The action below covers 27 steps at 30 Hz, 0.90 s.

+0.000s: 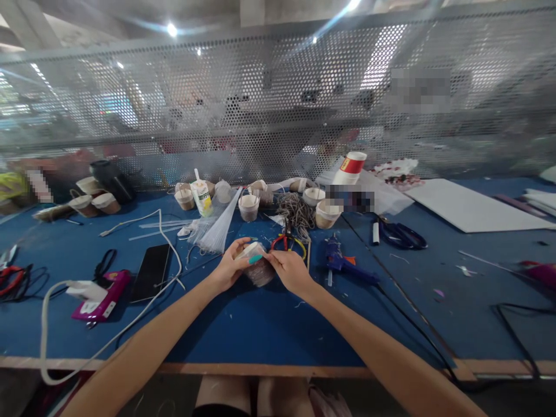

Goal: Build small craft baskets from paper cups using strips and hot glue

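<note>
- Our left hand (229,267) grips a tilted, brown-sided cup (260,274) at the middle of our blue table (243,336).
- Our right hand (290,270) has its fingertips pinched together at the rim.
- Beyond, we see a red-and-yellow-handled tool (287,234); rightward, a glue gun (335,259).

Smooth plastic on the blue pistol-shaped glue gun (333,251); left of it, rough, threadlike wrapping on the brown cup-shaped piece (260,274) and gloss on the black rectangular phone (150,271); behind the gun, perforated metal on the flat grey screen (247,75); beneath, matt blue tabletop (260,330).
</note>
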Available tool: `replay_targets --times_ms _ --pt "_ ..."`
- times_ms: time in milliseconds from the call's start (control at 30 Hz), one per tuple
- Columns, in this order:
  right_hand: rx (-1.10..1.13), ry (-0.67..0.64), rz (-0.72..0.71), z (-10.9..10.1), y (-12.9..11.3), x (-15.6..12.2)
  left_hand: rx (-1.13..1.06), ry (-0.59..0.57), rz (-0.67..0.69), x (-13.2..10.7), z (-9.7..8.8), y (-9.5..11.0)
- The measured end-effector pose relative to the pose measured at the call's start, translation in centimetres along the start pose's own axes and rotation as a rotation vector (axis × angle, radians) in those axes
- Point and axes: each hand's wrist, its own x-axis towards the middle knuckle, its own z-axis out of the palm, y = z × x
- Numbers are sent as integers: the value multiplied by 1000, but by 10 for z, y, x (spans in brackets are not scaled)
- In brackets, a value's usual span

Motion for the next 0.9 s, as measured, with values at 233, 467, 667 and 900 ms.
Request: replay_targets --times_ms 233,467,667,900 --pt "-302 174 -164 0 -1 -3 4 39 20 0 1 2" --pt "-579 388 -430 -4 -8 -1 -17 23 40 0 2 0" --pt "-619 431 -466 -3 -10 -2 -6 32 73 2 1 -2" --pt "-634 457 -510 -8 -12 -4 11 46 116 2 2 1"
